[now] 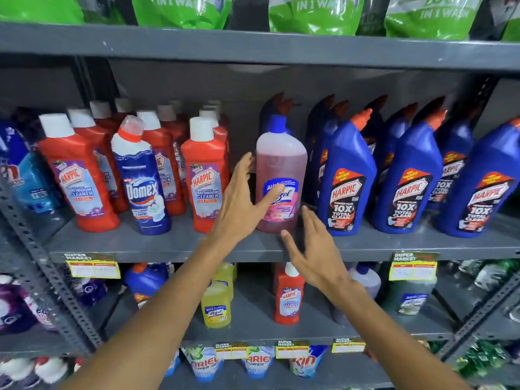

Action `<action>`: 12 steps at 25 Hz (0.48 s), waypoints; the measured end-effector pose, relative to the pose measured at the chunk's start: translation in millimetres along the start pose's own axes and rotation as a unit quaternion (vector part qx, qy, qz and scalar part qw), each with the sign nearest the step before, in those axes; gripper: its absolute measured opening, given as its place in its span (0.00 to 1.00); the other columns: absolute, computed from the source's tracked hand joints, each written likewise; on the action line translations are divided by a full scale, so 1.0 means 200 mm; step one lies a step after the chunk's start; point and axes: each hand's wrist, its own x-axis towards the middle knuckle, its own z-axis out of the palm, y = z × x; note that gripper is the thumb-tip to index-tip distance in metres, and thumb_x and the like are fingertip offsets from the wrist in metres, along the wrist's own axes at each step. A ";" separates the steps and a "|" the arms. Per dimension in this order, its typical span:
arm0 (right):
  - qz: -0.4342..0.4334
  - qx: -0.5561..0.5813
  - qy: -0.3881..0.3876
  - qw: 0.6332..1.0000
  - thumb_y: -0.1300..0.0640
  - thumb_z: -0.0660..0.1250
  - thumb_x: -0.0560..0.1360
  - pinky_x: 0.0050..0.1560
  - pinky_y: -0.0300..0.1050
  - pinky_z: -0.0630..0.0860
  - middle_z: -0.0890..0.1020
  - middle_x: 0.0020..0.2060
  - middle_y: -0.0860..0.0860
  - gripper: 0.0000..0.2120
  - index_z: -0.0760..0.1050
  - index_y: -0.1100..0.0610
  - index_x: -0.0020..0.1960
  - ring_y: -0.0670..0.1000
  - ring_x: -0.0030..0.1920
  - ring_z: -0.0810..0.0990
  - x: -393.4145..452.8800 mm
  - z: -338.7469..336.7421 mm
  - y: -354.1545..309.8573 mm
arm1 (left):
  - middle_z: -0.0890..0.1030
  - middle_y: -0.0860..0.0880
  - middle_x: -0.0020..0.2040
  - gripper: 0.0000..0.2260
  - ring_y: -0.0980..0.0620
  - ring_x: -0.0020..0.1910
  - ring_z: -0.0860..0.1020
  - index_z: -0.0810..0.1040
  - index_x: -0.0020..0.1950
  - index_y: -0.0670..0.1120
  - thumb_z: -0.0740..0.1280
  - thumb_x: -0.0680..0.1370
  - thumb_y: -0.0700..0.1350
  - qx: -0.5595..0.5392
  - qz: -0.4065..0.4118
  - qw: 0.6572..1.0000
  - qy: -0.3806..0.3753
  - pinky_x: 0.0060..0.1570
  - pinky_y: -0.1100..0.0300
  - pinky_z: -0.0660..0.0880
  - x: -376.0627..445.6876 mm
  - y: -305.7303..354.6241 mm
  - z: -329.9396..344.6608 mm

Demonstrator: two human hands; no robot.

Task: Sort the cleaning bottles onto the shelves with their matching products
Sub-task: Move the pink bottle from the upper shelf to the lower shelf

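Note:
A pink Lizol bottle (281, 167) with a blue cap stands upright on the middle shelf (168, 246), between the red Harpic bathroom cleaners (205, 178) and the blue Harpic toilet cleaners (349, 181). My left hand (244, 204) is open at the bottle's left side, thumb touching its label. My right hand (312, 249) is open just below and to the right of the bottle's base, apart from it. A blue-and-white Domex bottle (140, 178) stands among the red Harpic bottles. On the lower shelf stand yellow Lizol bottles (216, 302) and one red Harpic bottle (289, 296).
Green detergent pouches (315, 15) fill the top shelf. Detergent packs (256, 361) line the bottom shelf. Slotted grey uprights (42, 263) frame the left side and another shelf unit adjoins at the right. Yellow price tags (94, 267) hang on the shelf edges.

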 end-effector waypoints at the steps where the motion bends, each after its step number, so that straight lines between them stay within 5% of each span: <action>1: 0.000 -0.023 -0.008 1.000 0.41 0.63 0.84 0.85 0.48 0.59 0.63 0.85 0.56 0.38 0.55 0.60 0.85 0.55 0.84 0.62 0.02 0.02 0.02 | 0.75 0.54 0.75 0.42 0.61 0.69 0.75 0.63 0.83 0.47 0.80 0.75 0.54 -0.030 -0.029 0.999 -0.013 0.71 0.63 0.74 0.03 -0.03 0.03; 6: -0.008 -0.144 -0.037 0.989 0.38 0.53 0.85 0.86 0.51 0.57 0.63 0.85 0.59 0.37 0.56 0.62 0.84 0.56 0.85 0.62 0.03 0.11 0.08 | 0.89 0.56 0.59 0.33 0.60 0.57 0.88 0.78 0.63 0.57 0.86 0.62 0.55 -0.176 -0.180 0.964 -0.086 0.58 0.59 0.84 0.22 -0.09 0.05; 12: -0.026 -0.170 -0.050 0.984 0.39 0.46 0.84 0.86 0.51 0.57 0.63 0.85 0.58 0.37 0.57 0.62 0.84 0.55 0.86 0.60 0.04 0.11 0.12 | 0.90 0.57 0.57 0.27 0.57 0.57 0.88 0.83 0.59 0.60 0.87 0.63 0.50 -0.185 -0.130 0.972 -0.067 0.56 0.62 0.85 0.19 0.00 0.00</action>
